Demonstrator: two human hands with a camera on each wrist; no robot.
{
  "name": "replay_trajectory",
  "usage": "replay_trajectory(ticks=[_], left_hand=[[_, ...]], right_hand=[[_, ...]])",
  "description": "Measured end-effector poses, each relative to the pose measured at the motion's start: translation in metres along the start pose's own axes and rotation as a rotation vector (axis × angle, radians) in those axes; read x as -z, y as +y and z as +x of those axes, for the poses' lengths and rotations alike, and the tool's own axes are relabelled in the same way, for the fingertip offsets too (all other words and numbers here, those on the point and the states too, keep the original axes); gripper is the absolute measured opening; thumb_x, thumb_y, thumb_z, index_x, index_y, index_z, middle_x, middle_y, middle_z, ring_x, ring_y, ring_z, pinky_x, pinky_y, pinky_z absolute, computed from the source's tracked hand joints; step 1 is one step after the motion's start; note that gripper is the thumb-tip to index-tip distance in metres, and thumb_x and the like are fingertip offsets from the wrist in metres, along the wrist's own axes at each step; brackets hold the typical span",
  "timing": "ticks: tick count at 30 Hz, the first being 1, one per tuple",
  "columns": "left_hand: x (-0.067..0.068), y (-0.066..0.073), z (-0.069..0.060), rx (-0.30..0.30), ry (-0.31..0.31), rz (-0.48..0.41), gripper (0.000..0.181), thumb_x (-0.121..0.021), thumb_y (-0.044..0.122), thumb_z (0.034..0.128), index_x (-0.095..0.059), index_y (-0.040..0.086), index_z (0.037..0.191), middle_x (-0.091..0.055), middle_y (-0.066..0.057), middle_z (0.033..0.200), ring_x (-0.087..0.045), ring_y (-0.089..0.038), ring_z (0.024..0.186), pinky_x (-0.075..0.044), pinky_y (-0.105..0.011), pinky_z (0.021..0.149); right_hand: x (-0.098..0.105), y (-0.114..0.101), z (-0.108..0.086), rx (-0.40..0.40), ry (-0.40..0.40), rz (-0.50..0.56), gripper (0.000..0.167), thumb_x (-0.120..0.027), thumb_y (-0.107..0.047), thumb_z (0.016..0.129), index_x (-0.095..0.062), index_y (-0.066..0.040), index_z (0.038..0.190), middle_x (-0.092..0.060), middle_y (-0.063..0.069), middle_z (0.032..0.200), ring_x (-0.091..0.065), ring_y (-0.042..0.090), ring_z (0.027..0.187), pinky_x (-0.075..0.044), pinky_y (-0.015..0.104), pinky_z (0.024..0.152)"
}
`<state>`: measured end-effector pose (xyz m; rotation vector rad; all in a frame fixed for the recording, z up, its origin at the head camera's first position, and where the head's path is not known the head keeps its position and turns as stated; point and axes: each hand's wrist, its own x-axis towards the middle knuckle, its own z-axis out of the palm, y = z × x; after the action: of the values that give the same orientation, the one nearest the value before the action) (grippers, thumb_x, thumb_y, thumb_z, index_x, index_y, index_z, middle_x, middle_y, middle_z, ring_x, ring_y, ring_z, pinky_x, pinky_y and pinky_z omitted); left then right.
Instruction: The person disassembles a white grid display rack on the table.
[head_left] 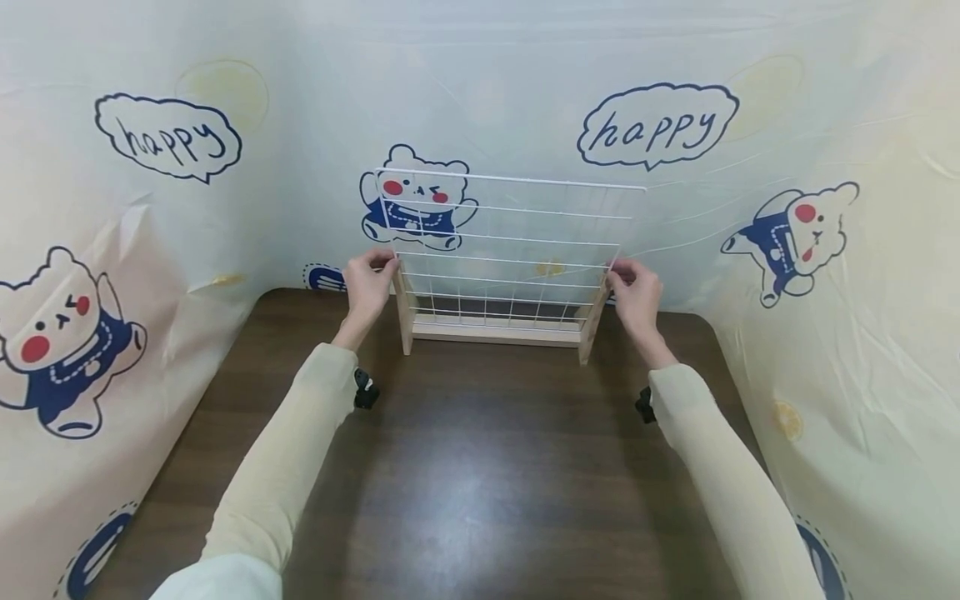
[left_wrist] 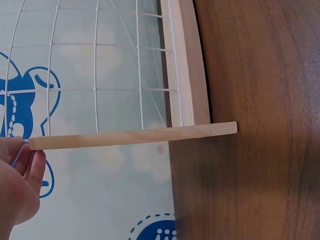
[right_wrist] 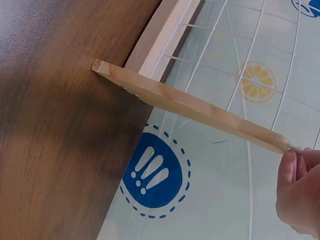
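A white wire grid panel point(head_left: 510, 179) stands upright in a pale wooden stand point(head_left: 495, 334) at the table's far side. My left hand point(head_left: 367, 287) pinches the grid's side wire just above the left wooden upright point(left_wrist: 135, 136). On the opposite side, the right hand point(head_left: 636, 293) pinches the wire by the top of the right wooden upright point(right_wrist: 190, 106). Both wrist views show thumb and fingers meeting at the upright's end, though the palms are partly cut off. The grid's lower edge meets the wooden crossbar between the uprights.
The dark wooden table point(head_left: 457, 467) spreads out in front of the stand. Behind it and along both sides hangs a pale curtain point(head_left: 525, 75) printed with cartoon bears and lettering. Small black devices sit at both wrists.
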<state>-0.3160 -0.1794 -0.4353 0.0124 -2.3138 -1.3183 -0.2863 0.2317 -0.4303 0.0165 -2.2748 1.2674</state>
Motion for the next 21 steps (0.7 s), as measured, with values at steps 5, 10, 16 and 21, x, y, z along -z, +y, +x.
replay_trajectory(ticks=[5,10,16,21], left_hand=[[0.0005,0.0016,0.0012,-0.008,-0.009,0.000,0.012,-0.065,0.005,0.0909,-0.071,-0.004,0.097,-0.070,-0.017,0.096,-0.065,-0.025,0.088,-0.050,-0.030,0.071],[0.0003,0.0014,0.0009,-0.010,-0.009,-0.014,0.013,-0.065,0.004,0.0912,-0.071,-0.005,0.099,-0.070,-0.017,0.096,-0.065,-0.026,0.088,-0.052,-0.034,0.075],[0.0002,0.0015,0.0004,-0.005,-0.005,-0.024,0.011,-0.065,0.003,0.0909,-0.071,-0.003,0.098,-0.070,-0.017,0.096,-0.065,-0.025,0.087,-0.052,-0.034,0.075],[0.0006,0.0018,0.0007,0.001,-0.012,-0.012,0.011,-0.065,0.004,0.0911,-0.071,-0.003,0.098,-0.070,-0.016,0.096,-0.065,-0.025,0.087,-0.052,-0.033,0.073]], right_hand=[[-0.0020,0.0009,0.0012,-0.011,0.003,-0.006,0.014,-0.064,0.000,0.091,-0.069,0.007,0.101,-0.070,0.019,0.097,-0.065,0.028,0.083,-0.045,0.013,0.066],[-0.0021,0.0010,0.0010,-0.024,0.000,-0.002,0.013,-0.065,-0.001,0.091,-0.069,0.007,0.101,-0.070,0.018,0.097,-0.064,0.026,0.082,-0.045,0.012,0.065],[-0.0020,0.0007,0.0013,-0.034,-0.006,-0.026,0.014,-0.064,-0.003,0.092,-0.069,0.006,0.101,-0.070,0.018,0.097,-0.065,0.026,0.082,-0.044,0.013,0.065],[-0.0018,0.0003,0.0016,-0.044,-0.007,-0.028,0.013,-0.064,-0.004,0.092,-0.070,0.005,0.100,-0.071,0.018,0.096,-0.066,0.027,0.082,-0.044,0.012,0.064]])
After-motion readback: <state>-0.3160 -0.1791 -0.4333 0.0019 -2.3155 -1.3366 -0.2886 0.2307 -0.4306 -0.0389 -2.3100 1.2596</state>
